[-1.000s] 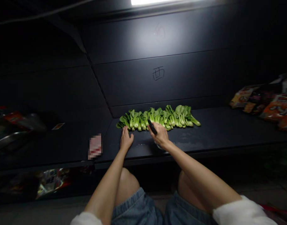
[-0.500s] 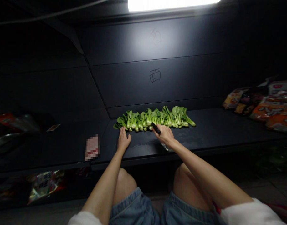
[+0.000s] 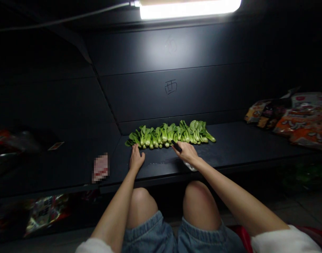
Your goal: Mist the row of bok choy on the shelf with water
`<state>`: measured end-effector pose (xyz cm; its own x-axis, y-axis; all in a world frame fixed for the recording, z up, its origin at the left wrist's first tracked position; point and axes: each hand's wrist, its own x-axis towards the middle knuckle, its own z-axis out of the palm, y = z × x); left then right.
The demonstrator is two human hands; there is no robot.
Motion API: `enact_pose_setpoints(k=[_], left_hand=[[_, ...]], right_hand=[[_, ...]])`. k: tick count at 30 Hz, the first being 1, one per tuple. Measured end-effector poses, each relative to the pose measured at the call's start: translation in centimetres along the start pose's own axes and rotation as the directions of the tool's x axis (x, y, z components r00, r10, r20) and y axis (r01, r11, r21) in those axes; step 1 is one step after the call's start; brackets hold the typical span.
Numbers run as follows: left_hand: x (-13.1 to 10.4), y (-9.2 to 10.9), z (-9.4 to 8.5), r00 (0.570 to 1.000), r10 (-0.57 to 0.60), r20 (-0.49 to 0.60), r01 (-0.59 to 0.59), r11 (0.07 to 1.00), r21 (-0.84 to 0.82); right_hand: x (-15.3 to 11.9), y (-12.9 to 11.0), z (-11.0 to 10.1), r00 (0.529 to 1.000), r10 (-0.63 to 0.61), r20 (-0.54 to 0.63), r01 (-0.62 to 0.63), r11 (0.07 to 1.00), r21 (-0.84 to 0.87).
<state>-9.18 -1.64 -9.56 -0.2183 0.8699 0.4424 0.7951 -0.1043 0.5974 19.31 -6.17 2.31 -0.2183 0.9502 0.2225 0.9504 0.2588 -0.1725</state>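
Note:
A row of green bok choy (image 3: 164,135) lies on the dark shelf, leaves toward the back panel and pale stem ends toward me. My left hand (image 3: 137,158) rests at the left end of the row, fingers stretched out and fingertips at the stems, with nothing held in it. In front of the row's middle, my right hand (image 3: 188,153) is wrapped round a spray bottle (image 3: 176,146). Its black head points toward the greens, and a clear part shows below my hand; the rest is hidden by my fingers.
Wet spots mark the dark shelf (image 3: 161,170) before the greens. Packaged snack bags (image 3: 305,123) stand at the right. A blurred-out card (image 3: 100,168) and a small card (image 3: 56,146) lie left. A lit tube lamp (image 3: 189,8) hangs above; more packets (image 3: 43,212) sit on the lower shelf.
The view has shifted slightly, with more of the lamp showing. Both hands stay nearly in place by the bok choy, and the right still grips the spray bottle. My right knee has moved inward.

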Motion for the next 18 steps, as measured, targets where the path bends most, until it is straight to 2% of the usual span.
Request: enact_pose_setpoints(k=[18], left_hand=[[0.1,-0.1,0.1,1.0,0.004,-0.013,-0.004,1.0,-0.009]], right_hand=[[-0.6,1.9,0.2,0.995,0.046,-0.084,-0.047,0.999,-0.009]])
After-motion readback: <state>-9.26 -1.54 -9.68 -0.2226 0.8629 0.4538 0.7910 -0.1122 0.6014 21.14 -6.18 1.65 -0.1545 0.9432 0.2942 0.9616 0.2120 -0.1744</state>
